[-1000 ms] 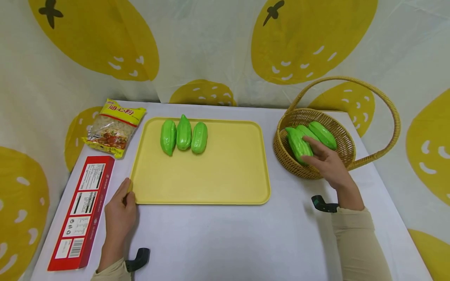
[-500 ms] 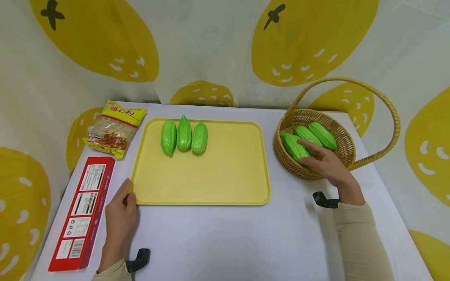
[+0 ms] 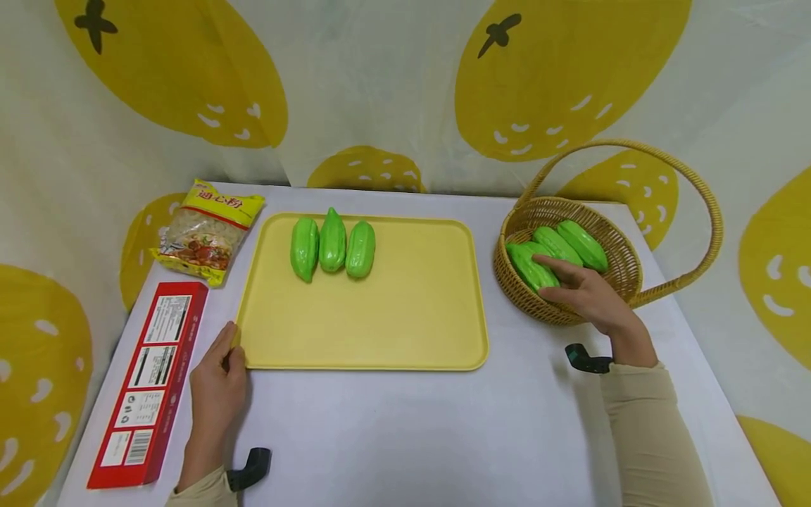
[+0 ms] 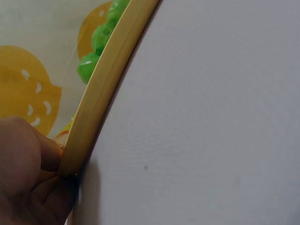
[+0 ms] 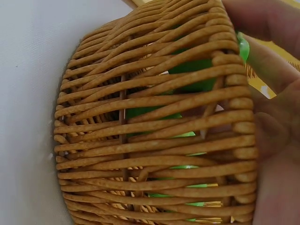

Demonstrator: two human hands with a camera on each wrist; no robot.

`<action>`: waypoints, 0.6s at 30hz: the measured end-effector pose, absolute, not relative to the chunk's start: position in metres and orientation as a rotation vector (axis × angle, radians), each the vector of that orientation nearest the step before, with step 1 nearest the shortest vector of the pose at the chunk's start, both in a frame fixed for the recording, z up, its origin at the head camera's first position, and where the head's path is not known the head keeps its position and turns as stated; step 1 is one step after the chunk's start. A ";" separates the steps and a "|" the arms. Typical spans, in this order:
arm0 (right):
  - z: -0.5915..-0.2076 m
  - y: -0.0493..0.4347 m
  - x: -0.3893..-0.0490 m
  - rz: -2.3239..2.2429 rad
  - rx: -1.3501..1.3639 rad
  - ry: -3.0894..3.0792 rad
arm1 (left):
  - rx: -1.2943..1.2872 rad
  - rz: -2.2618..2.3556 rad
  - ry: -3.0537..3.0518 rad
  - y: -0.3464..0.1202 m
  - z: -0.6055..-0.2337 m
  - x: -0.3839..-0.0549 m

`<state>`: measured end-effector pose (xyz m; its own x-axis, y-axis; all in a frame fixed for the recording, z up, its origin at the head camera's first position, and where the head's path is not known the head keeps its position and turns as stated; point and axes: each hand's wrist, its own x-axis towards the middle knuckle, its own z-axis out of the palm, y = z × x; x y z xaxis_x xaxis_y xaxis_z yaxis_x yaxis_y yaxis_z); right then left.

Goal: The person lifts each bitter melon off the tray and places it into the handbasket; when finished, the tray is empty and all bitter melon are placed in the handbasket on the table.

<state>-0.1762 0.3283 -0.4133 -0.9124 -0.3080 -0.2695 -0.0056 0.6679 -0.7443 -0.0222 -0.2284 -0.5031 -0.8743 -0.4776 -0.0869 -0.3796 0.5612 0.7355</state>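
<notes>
My left hand [image 3: 218,387] pinches the near left corner of a yellow tray [image 3: 405,331]; the left wrist view shows its thumb and fingers on the rim. Three glossy green bitter melons [image 3: 332,243] lie side by side at the tray's far left. Reaching over the near rim of a wicker basket [image 3: 526,303], my right hand [image 3: 592,296] has thumb and fingers about a ridged green bitter melon [image 3: 526,264]. Two more bitter melons [image 3: 581,244] rest beside it in the basket. In the right wrist view, the woven wall [image 5: 154,117] partly hides the melons.
A yellow bag of pasta [image 3: 205,236] lies left of the tray. Nearer to me is a long red box [image 3: 148,387]. The basket's tall handle [image 3: 703,204] arches up and to the right. Behind the white table hangs a fruit-patterned cloth [image 3: 380,84].
The bitter melon under my right hand has shifted slightly left and down in the basket, away from the other two. The right hand moved a little with it. My left hand stays put.
</notes>
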 end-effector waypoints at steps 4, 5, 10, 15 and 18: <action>-0.414 0.326 -0.176 -1.121 -0.251 2.500 | 0.749 -1.214 -2.665 -0.228 -0.501 -0.023; -0.414 0.326 -0.176 -1.126 -0.251 2.494 | 0.751 -1.217 -2.666 -0.228 -0.501 -0.023; -0.415 0.325 -0.176 -1.117 -0.259 2.519 | 0.755 -1.221 -2.664 -0.228 -0.500 -0.024; -0.415 0.324 -0.176 -1.125 -0.252 2.507 | 0.734 -1.230 -2.655 -0.229 -0.501 -0.023; -0.416 0.324 -0.175 -1.132 -0.230 2.497 | 0.722 -1.236 -2.653 -0.229 -0.502 -0.023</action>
